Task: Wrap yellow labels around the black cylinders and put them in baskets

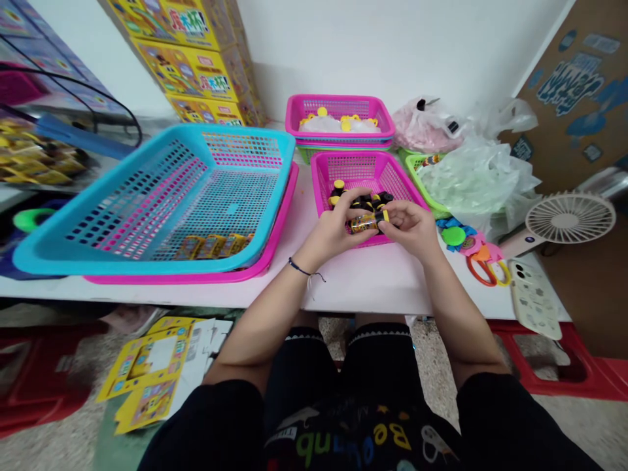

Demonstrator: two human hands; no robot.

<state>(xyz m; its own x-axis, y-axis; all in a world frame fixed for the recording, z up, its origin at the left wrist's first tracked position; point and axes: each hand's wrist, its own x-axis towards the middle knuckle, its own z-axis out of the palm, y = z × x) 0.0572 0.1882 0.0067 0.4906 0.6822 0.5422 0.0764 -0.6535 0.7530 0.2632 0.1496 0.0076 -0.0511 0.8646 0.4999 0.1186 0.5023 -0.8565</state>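
Note:
Over the near edge of a small pink basket (343, 165), my left hand (338, 226) is closed around a small clear bottle-like toy (363, 223) with a yellow and black printed band and a black and yellow end. My right hand (409, 226) pinches at the toy's right end with thumb and fingers. Part of the toy is covered by my fingers. Behind it, several black pieces with yellow caps (338, 186) lie in the pink basket.
A large blue basket (161, 261) with yellow packs inside stands at left on a pink one. A pink basket (338, 98) with bagged yellow pieces is behind. At right are a green basket (424, 186) with plastic bags, scissors (483, 271), a fan (569, 219) and a phone (534, 297).

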